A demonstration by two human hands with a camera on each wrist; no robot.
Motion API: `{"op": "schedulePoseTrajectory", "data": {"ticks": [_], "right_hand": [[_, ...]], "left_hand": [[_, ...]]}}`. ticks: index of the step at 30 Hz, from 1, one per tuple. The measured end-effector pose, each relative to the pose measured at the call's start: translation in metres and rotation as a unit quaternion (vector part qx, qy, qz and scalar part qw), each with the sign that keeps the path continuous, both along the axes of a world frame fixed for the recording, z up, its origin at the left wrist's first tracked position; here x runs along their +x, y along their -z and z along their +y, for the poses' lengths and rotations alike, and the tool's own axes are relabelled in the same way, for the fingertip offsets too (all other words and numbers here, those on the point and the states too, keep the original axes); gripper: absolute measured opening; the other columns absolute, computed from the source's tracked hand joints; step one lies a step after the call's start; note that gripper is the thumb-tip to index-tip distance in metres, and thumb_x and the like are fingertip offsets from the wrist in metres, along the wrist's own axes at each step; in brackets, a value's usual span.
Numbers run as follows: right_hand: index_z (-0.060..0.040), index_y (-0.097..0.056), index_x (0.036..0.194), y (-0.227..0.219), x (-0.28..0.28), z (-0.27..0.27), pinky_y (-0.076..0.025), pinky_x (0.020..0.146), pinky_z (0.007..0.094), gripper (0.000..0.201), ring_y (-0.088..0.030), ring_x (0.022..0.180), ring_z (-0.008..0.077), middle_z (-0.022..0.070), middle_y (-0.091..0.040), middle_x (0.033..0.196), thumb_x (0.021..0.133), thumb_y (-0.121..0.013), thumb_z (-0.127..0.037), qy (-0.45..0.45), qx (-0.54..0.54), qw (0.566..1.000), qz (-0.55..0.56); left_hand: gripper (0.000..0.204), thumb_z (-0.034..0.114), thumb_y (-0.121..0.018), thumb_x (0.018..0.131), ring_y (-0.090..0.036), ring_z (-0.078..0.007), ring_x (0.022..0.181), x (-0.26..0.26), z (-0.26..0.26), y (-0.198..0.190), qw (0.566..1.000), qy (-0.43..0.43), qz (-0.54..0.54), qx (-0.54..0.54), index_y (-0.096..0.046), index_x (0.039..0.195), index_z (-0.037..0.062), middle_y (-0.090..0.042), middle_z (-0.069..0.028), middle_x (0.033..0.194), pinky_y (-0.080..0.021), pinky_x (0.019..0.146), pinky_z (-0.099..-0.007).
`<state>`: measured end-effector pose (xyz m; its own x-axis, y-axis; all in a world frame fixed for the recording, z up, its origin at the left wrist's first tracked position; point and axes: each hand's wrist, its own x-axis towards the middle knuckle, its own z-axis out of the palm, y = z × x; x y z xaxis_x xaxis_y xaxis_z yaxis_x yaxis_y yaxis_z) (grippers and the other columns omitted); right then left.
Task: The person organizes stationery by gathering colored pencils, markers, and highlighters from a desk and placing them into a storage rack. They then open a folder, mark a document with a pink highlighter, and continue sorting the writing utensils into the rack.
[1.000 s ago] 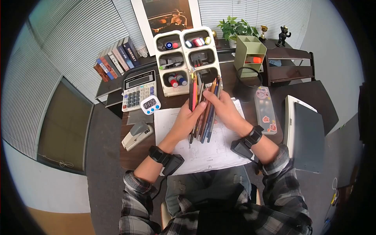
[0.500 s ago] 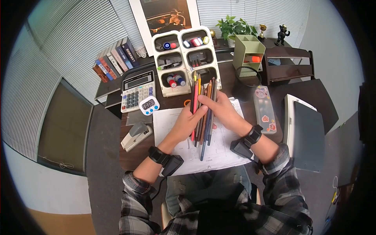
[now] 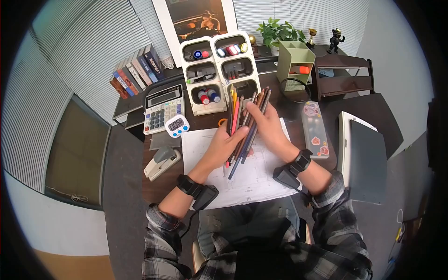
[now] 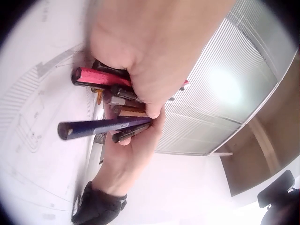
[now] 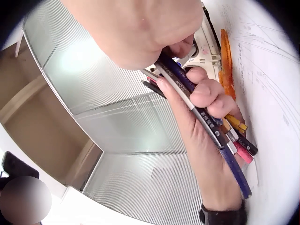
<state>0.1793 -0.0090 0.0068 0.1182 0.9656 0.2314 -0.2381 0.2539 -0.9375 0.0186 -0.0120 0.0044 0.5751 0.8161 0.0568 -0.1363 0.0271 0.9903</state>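
Observation:
A bundle of pencils [image 3: 245, 135] is held between both hands over a printed sheet [image 3: 219, 186]. My left hand [image 3: 222, 145] grips the left part of it, where a pink pencil [image 4: 101, 76] shows, with the thumb across the front. My right hand [image 3: 270, 133] holds the right part, its thumb lying over the pencils. One dark blue pencil [image 4: 101, 127] sticks out lower than the rest. In the right wrist view, the fingers of both hands wrap close around the bundle, and the tips fan out near the white organizer [image 3: 210, 106].
A calculator [image 3: 163, 112], a white timer [image 3: 177, 125] and a stapler [image 3: 162, 163] lie on the left. On the right are a stickered case [image 3: 316, 135], a black mesh cup [image 3: 294, 106] and a green holder [image 3: 295, 60]. Orange handles [image 5: 226, 61] show beside the hands.
The pencils have shifted between the hands: the right-hand ones now lean right at the top, and the long blue pencil's lower end has moved up and left. The right hand has edged upward.

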Motion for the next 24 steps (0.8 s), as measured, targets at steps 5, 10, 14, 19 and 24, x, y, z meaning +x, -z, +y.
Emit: {"op": "schedulePoseTrajectory", "data": {"ticks": [5,10,14,19,24], "right_hand": [[-0.0013,-0.058,0.106,-0.011,0.000,-0.010,-0.049,0.057,0.0242,0.026,-0.061,0.073,0.0082,0.0039,-0.064,0.087,0.099,-0.063,-0.026,-0.115,-0.070,0.991,0.014],[0.0005,-0.057,0.105,-0.014,-0.003,-0.013,-0.047,0.038,0.0276,0.025,-0.064,0.056,0.0139,0.0072,-0.064,0.079,0.101,-0.056,-0.025,-0.176,-0.085,0.981,0.018],[0.0009,-0.056,0.103,-0.009,-0.003,-0.012,-0.039,0.028,0.0283,0.026,-0.061,0.048,0.0155,0.0086,-0.064,0.076,0.102,-0.053,-0.024,-0.165,-0.069,0.984,0.003],[-0.0020,-0.054,0.098,-0.005,0.000,-0.006,-0.049,0.062,0.0259,0.022,-0.061,0.074,0.0110,0.0036,-0.059,0.082,0.103,-0.052,-0.024,-0.025,0.005,0.997,-0.071],[-0.0044,-0.051,0.096,-0.004,-0.002,-0.003,-0.048,0.073,0.0261,0.021,-0.057,0.080,0.0101,0.0022,-0.057,0.085,0.104,-0.051,-0.024,-0.026,0.031,0.999,-0.024]], "left_hand": [[0.031,0.030,-0.054,0.103,-0.065,-0.0173,0.060,0.000,0.002,0.005,1.000,-0.010,-0.004,-0.019,-0.047,0.112,0.0018,-0.062,-0.0102,0.080,-0.055,0.053,-0.0301],[0.033,0.031,-0.053,0.103,-0.066,-0.0173,0.060,0.002,0.002,0.007,0.999,-0.034,-0.014,0.000,-0.047,0.114,0.0011,-0.063,-0.0107,0.081,-0.055,0.051,-0.0285],[0.036,0.032,-0.051,0.104,-0.068,-0.0189,0.062,0.004,-0.001,0.001,0.999,-0.043,-0.003,0.012,-0.046,0.119,-0.0002,-0.064,-0.0116,0.084,-0.058,0.054,-0.0290],[0.037,0.030,-0.044,0.106,-0.071,-0.0230,0.067,0.004,0.001,0.005,0.998,-0.052,-0.024,-0.001,-0.044,0.125,-0.0020,-0.065,-0.0128,0.088,-0.063,0.062,-0.0319],[0.037,0.029,-0.044,0.106,-0.071,-0.0227,0.070,0.006,0.001,0.003,0.998,-0.052,-0.021,0.007,-0.045,0.126,-0.0024,-0.066,-0.0142,0.092,-0.063,0.062,-0.0321]]}}
